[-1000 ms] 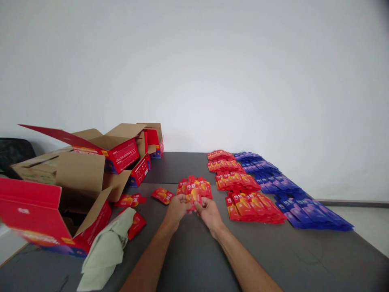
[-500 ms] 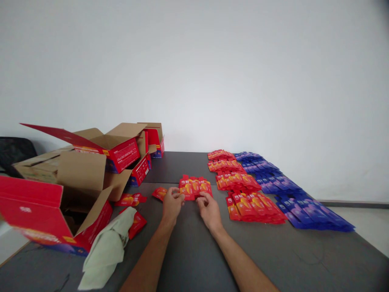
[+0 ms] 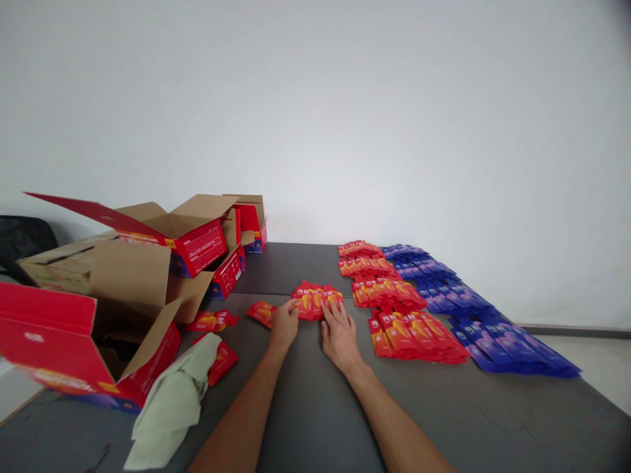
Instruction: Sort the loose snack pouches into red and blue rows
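Note:
A fanned row of red packets [image 3: 310, 299] with orange fruit pictures lies on the dark table in front of me. At the row's left end, my left hand [image 3: 284, 323] is closed, its fingertips pinching the edge of a packet. My right hand [image 3: 340, 335] rests with fingers stretched out over the lower right part of the row. Left of my left hand lies a loose red packet [image 3: 261, 313]. Further left are more red packets [image 3: 211, 320], and another packet [image 3: 223, 363] is partly covered by a pale green cloth [image 3: 175, 401].
Fanned piles of red packets [image 3: 419, 336] run away from me on the right, beside rows of blue packets [image 3: 513, 345]. Open red cartons [image 3: 54, 341] crowd the left side, with a further carton [image 3: 202, 246] behind. A black chair back [image 3: 27, 240] shows at far left.
My right hand has gone from curled fingers at the row's lower edge to outstretched fingers on top of the packets. My left hand has shifted slightly right and still pinches the left end.

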The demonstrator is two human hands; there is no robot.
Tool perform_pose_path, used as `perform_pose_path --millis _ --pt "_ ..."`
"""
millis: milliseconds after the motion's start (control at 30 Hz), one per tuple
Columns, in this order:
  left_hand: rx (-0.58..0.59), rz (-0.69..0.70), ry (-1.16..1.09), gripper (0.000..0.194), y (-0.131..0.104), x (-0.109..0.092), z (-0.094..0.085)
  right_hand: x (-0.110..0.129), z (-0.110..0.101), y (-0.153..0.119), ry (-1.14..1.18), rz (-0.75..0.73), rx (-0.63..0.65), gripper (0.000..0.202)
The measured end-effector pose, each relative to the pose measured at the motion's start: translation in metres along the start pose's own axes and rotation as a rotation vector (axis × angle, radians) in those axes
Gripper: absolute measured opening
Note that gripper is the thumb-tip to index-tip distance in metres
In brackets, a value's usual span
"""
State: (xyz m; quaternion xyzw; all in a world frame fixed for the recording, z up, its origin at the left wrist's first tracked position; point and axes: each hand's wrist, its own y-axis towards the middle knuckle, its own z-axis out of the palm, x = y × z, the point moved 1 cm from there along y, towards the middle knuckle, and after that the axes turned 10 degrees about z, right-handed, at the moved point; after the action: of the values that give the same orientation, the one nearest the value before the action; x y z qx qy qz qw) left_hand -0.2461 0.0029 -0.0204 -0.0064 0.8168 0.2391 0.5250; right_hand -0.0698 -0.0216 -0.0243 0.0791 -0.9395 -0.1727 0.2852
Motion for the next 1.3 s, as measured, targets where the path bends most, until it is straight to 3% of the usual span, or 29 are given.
perform_pose_path --millis 133,267,367,600,767,1033,1167,1300 --pt "0.105 0.110 0.387 0.037 -0.002 -0.002 0.001 0.004 -0.003 -0.003 -0.097 0.023 0.120 0.047" --pt "0.147 0.160 0.598 0.041 -0.006 -0.006 0.002 0.005 -0.003 -0.003 -0.142 0.041 0.174 0.048" --pt "0.155 0.215 0.655 0.041 -0.009 -0.013 0.002 0.005 -0.002 -0.003 -0.154 0.041 0.178 0.049" --pt "0.321 0.260 0.653 0.049 -0.016 -0.015 0.007 0.004 -0.002 -0.004 -0.151 0.032 0.182 0.050" --pt "0.312 0.270 0.705 0.049 -0.019 -0.018 0.006 0.003 0.002 -0.004 -0.145 0.028 0.150 0.049" --pt "0.159 0.153 0.892 0.054 -0.026 -0.023 -0.006 0.012 -0.007 -0.008 -0.134 0.006 0.063 0.049" --pt "0.202 0.041 0.939 0.061 -0.026 -0.010 -0.022 0.017 -0.010 -0.011 -0.117 -0.033 0.008 0.048" --pt "0.275 -0.027 0.914 0.054 -0.026 -0.002 -0.033 0.019 -0.009 -0.013 -0.092 -0.050 -0.012 0.045"
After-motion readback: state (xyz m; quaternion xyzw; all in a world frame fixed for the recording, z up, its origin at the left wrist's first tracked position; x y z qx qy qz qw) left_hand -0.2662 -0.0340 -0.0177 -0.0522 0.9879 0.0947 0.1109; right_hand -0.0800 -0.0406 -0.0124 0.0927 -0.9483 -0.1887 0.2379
